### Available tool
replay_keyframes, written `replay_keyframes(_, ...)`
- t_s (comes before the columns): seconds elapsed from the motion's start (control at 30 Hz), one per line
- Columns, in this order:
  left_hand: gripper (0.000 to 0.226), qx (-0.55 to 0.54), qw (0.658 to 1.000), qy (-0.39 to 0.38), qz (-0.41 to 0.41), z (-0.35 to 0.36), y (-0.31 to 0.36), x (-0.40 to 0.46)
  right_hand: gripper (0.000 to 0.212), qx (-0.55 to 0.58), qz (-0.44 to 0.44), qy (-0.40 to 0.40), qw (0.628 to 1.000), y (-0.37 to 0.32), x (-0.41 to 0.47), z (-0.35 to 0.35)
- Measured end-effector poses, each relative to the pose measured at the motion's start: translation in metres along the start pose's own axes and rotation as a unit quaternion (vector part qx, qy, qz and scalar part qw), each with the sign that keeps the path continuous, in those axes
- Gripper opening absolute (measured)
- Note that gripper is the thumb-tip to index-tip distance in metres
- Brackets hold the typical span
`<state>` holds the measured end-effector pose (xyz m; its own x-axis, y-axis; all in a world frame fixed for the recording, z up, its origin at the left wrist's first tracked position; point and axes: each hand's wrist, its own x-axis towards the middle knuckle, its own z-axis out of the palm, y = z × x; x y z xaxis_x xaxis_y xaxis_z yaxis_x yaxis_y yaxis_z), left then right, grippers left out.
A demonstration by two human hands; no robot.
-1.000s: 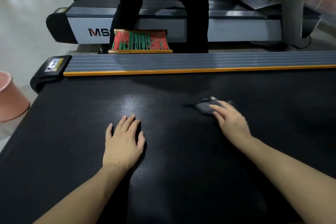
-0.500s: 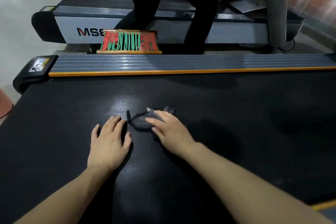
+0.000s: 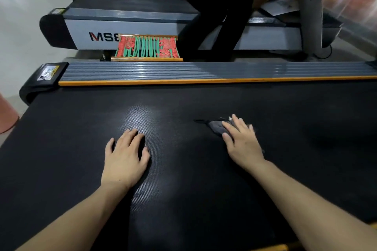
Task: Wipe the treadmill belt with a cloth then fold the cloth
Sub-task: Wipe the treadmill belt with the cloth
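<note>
The black textured treadmill belt (image 3: 183, 199) fills the lower view. A small dark grey cloth (image 3: 216, 126) lies bunched on the belt right of centre. My right hand (image 3: 242, 142) presses on it with straight fingers, covering most of it; only the cloth's left part shows. My left hand (image 3: 124, 155) rests flat on the belt to the left, fingers spread, holding nothing and well apart from the cloth.
A grey ribbed side rail with an orange strip (image 3: 204, 72) borders the belt's far edge. Beyond it stand another treadmill (image 3: 130, 30), a red and green object (image 3: 146, 48) and a person's dark legs (image 3: 216, 16). A pink bucket (image 3: 6, 116) sits at the left.
My right hand slid the cloth to the left beside my left hand, then back to the right. My left hand stayed flat on the belt.
</note>
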<state>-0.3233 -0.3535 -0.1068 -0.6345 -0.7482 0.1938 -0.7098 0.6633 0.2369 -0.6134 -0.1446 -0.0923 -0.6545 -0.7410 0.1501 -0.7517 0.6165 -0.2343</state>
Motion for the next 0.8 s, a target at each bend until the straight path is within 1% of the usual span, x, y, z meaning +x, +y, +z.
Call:
replay_keyframes(0.07, 0.044, -0.002, 1.000, -0.006, -0.005, -0.001, 0.001, 0.000, 0.051, 0.001, 0.075, 0.011, 0.997, -0.031, 0.002, 0.008)
replay_keyframes(0.1, 0.045, -0.003, 1.000, -0.009, -0.007, -0.001, 0.001, 0.000, 0.052, -0.008, 0.097, 0.013, 0.995, -0.052, 0.002, 0.012)
replay_keyframes(0.17, 0.047, -0.003, 1.000, -0.010, -0.010, -0.001, 0.001, 0.000, 0.050, -0.012, 0.105, 0.010, 0.994, -0.104, -0.002, 0.023)
replay_keyframes(0.2, 0.049, -0.002, 1.000, -0.010, -0.011, 0.000, 0.000, 0.000, 0.050, -0.003, 0.093, 0.016, 0.996, -0.133, -0.006, 0.029)
replay_keyframes(0.27, 0.053, 0.000, 1.000, -0.007, -0.014, 0.000, 0.000, 0.000, 0.051, 0.026, 0.035, 0.012, 0.999, -0.180, -0.015, 0.041)
replay_keyframes(0.33, 0.056, 0.000, 1.000, -0.003, -0.014, 0.001, -0.001, 0.000, 0.053, 0.046, -0.044, -0.025, 0.998, -0.193, -0.018, 0.045)
replay_keyframes(0.43, 0.056, 0.003, 1.000, -0.002, -0.006, -0.001, -0.001, -0.001, 0.047, 0.056, -0.202, -0.057, 0.976, -0.142, -0.018, 0.030)
replay_keyframes(0.47, 0.055, 0.002, 1.000, -0.002, -0.005, -0.002, -0.001, 0.000, 0.044, 0.045, -0.233, -0.057, 0.970, -0.115, -0.019, 0.023)
replay_keyframes(0.5, 0.052, 0.000, 1.000, -0.004, -0.006, -0.002, 0.000, 0.000, 0.043, 0.035, -0.227, -0.048, 0.972, -0.084, -0.018, 0.017)
replay_keyframes(0.53, 0.050, -0.002, 1.000, -0.007, -0.010, -0.002, 0.001, 0.000, 0.043, 0.024, -0.187, -0.029, 0.982, -0.053, -0.016, 0.011)
replay_keyframes(0.6, 0.049, -0.006, 1.000, -0.006, -0.015, -0.002, 0.002, -0.001, 0.048, 0.006, -0.035, 0.020, 0.999, 0.002, -0.014, -0.001)
replay_keyframes(0.67, 0.049, -0.008, 1.000, -0.004, -0.015, -0.002, 0.002, 0.000, 0.047, -0.004, 0.113, 0.045, 0.993, 0.027, -0.014, -0.005)
replay_keyframes(0.73, 0.048, -0.007, 1.000, -0.008, -0.012, -0.002, 0.002, 0.001, 0.043, -0.009, 0.205, 0.055, 0.977, 0.015, -0.014, -0.003)
replay_keyframes(0.8, 0.048, -0.009, 1.000, -0.008, -0.012, -0.003, 0.003, 0.000, 0.043, -0.001, 0.281, 0.054, 0.958, -0.026, -0.015, 0.004)
